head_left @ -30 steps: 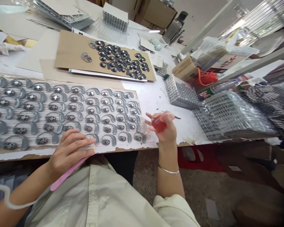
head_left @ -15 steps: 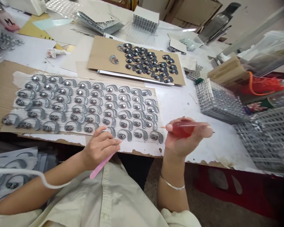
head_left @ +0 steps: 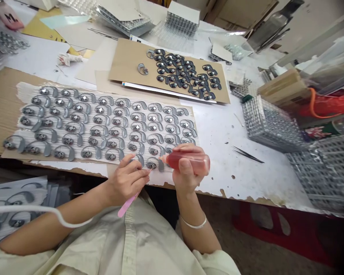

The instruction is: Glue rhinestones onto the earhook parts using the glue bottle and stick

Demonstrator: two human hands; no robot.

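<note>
My right hand (head_left: 186, 172) is closed round a small red squeeze bottle (head_left: 189, 160), its tip pointing left at a grey hook-shaped piece (head_left: 153, 165) in the front row. My left hand (head_left: 127, 181) pinches a pink stick tool (head_left: 127, 204) whose tip touches that same piece. The piece is one of several grey hooked parts with shiny centres set in rows on a ribbed sheet (head_left: 23, 91) on cardboard.
A second cardboard (head_left: 123, 65) behind holds a heap of darker hooked parts. Black tweezers (head_left: 248, 154) lie on the white table to the right. Metal mesh trays (head_left: 269, 122) crowd the right side. Papers and foil packs lie at the back.
My right hand swung the red bottle left and brought its tip down to the front-row piece. The tweezers now lie on the table, uncovered. My left hand stays at the same piece.
</note>
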